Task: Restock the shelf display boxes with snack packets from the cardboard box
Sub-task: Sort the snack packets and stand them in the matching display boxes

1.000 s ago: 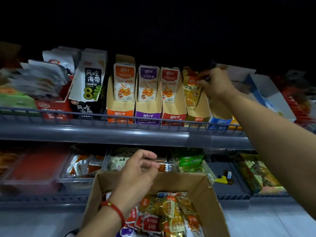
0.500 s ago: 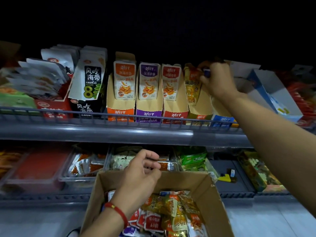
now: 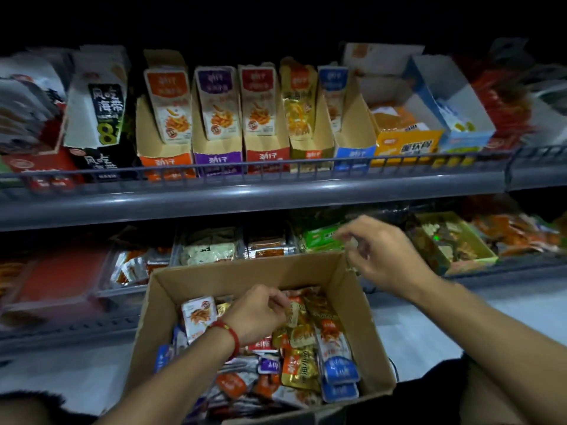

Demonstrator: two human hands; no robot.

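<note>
An open cardboard box (image 3: 242,273) sits low in the middle, full of mixed snack packets (image 3: 306,357) in gold, blue, orange and red. My left hand (image 3: 260,314), with a red bracelet on its wrist, is down inside the box, fingertips pinched on a gold snack packet (image 3: 296,312). Above the box's far right corner hovers my right hand (image 3: 379,253), fingers loosely curled and apart with nothing in them. On the upper shelf stand the display boxes: orange (image 3: 164,154), purple (image 3: 216,154), red (image 3: 265,153), gold (image 3: 310,148) and blue (image 3: 352,145), each holding upright packets.
A grey wire rail (image 3: 276,167) fronts the upper shelf. Black-and-white seaweed packs (image 3: 98,99) stand at the left, a yellow box (image 3: 405,142) and a light blue box (image 3: 454,96) at the right. Clear trays (image 3: 211,246) and a green-rimmed tray (image 3: 454,237) line the lower shelf behind the cardboard box.
My right hand has left the gold and blue display boxes and dropped to just above the cardboard box. My left hand moved from the box's rim into the packets. The view tilted down.
</note>
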